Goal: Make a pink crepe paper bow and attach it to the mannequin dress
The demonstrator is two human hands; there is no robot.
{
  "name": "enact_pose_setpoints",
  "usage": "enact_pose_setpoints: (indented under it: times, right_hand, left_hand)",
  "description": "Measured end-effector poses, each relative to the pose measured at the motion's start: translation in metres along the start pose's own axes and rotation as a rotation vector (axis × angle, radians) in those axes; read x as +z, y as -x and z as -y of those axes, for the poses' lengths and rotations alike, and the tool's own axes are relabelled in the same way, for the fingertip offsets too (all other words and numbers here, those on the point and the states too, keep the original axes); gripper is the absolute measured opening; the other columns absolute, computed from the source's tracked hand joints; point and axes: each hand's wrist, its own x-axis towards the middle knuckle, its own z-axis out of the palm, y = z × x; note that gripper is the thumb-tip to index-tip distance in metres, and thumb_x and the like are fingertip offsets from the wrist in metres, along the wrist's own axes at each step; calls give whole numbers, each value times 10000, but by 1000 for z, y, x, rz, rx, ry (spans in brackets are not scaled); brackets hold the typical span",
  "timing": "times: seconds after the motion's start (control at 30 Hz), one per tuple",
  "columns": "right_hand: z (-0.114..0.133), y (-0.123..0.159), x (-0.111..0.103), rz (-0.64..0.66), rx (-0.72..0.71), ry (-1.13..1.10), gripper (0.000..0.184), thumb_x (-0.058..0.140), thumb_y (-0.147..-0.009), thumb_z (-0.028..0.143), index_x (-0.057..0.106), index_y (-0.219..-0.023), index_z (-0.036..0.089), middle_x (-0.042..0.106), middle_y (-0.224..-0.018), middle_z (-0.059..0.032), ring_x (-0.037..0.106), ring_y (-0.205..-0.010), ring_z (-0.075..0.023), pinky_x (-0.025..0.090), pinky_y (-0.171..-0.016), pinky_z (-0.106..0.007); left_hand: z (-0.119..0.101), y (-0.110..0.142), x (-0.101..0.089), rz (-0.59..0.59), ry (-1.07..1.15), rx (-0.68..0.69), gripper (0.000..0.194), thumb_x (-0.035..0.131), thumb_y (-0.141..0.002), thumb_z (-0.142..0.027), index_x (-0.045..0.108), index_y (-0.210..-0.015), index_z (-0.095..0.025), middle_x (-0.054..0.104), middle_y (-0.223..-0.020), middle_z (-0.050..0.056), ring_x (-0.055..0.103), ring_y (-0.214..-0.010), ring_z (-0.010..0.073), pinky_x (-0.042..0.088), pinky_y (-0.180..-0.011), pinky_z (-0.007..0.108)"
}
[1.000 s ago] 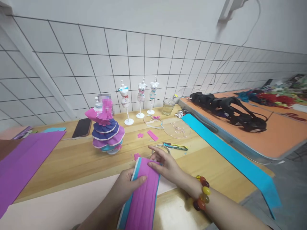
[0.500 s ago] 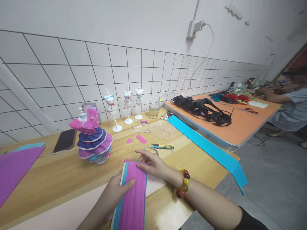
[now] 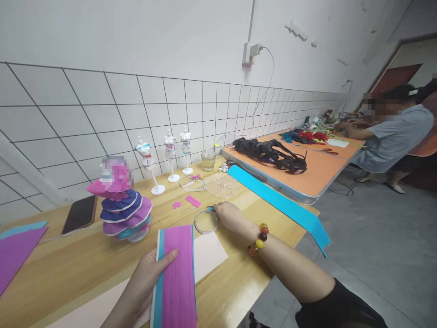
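Note:
My left hand [image 3: 150, 273] is closed on a stack of crepe paper strips [image 3: 177, 273], purple on top with blue and white edges showing, thumb pressed on its top. The stack lies over a pale pink sheet [image 3: 210, 249] on the wooden table [image 3: 68, 264]. My right hand [image 3: 229, 214], with a bead bracelet on the wrist, rests farther right with its fingers curled over a blue-handled tool [image 3: 210, 208], of which only the tip shows. A clear ring [image 3: 205, 222] lies just left of that hand.
A doll form in a pink and purple layered dress [image 3: 123, 205] stands at left, with a phone [image 3: 80, 214] behind it. Three small mannequins [image 3: 169, 152], a glass [image 3: 208, 160] and a long blue strip [image 3: 273, 200] sit farther back. Another person [image 3: 392, 132] works at the orange table [image 3: 317, 175].
My right hand left the paper stack and moved right onto the blue-handled tool. The camera swung right, bringing the other person into view. My left hand kept its hold on the stack.

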Motion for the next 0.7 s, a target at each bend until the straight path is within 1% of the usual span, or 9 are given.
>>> enact_pose_setpoints:
  times: [0.1, 0.17, 0.27, 0.37, 0.43, 0.5, 0.57, 0.63, 0.7]
  right_hand:
    - [0, -5, 3, -20, -11, 20, 204, 464, -759, -14, 623, -812, 102, 658, -825, -153, 614, -788, -215, 408, -722, -279]
    - [-6, -7, 3, -35, -12, 18, 210, 452, -762, -13, 625, -787, 103, 657, -813, -148, 609, -775, -214, 406, -718, -282]
    - [-18, -5, 1, -77, 8, -9, 207, 433, -783, 7, 617, -797, 103, 652, -824, -143, 593, -787, -204, 394, -737, -280]
    - [-29, 0, -2, -134, 54, -56, 191, 421, -803, 36, 601, -816, 98, 639, -836, -152, 571, -803, -203, 383, -742, -285]
    - [-32, 2, -5, -173, 75, -105, 184, 413, -809, 46, 589, -840, 94, 628, -834, -154, 560, -805, -205, 378, -729, -290]
    - [-30, 2, -10, -205, 63, -177, 190, 400, -820, 56, 575, -885, 92, 619, -845, -147, 553, -810, -202, 376, -714, -289]
    - [-21, -1, -16, -220, 10, -269, 203, 380, -850, 94, 565, -934, 109, 615, -876, -123, 551, -812, -185, 378, -700, -273]
    - [-9, -6, -23, -213, -67, -374, 217, 362, -884, 155, 563, -964, 146, 616, -885, -79, 554, -791, -154, 383, -679, -244]
    - [4, -12, -28, -185, -147, -479, 220, 361, -899, 202, 565, -977, 182, 617, -833, -28, 556, -730, -123, 386, -640, -214]
  left_hand:
    - [2, -3, -4, 10, 6, 8, 388, 690, -647, -401, 649, -936, -145, 702, -884, 91, 659, -767, 247, 510, -741, 364]
    - [3, -5, -5, 16, 9, 11, 371, 687, -654, -396, 649, -928, -148, 704, -869, 85, 658, -749, 236, 512, -730, 349]
    - [2, -5, -4, 18, 14, -2, 343, 688, -657, -380, 648, -906, -147, 706, -842, 80, 657, -692, 227, 515, -700, 349]
    - [0, -5, -3, 5, 20, -29, 328, 689, -660, -368, 644, -904, -152, 706, -842, 75, 659, -700, 232, 514, -712, 359]
    - [-1, -4, -3, -2, 16, -36, 328, 686, -664, -368, 644, -913, -157, 707, -843, 71, 660, -706, 232, 513, -720, 358]
    - [-2, -4, -4, -8, 12, -35, 337, 688, -659, -375, 646, -916, -160, 707, -844, 71, 660, -690, 233, 516, -704, 357]
    - [-2, -5, -5, -18, 14, -39, 352, 699, -641, -381, 651, -910, -158, 708, -838, 77, 660, -673, 243, 521, -679, 362]
    - [-3, -6, -6, -28, 25, -53, 375, 712, -624, -380, 650, -915, -152, 708, -829, 83, 661, -666, 255, 525, -658, 368]
    - [-3, -6, -8, -41, 43, -69, 410, 720, -616, -371, 640, -948, -145, 708, -830, 89, 662, -687, 271, 528, -641, 372]
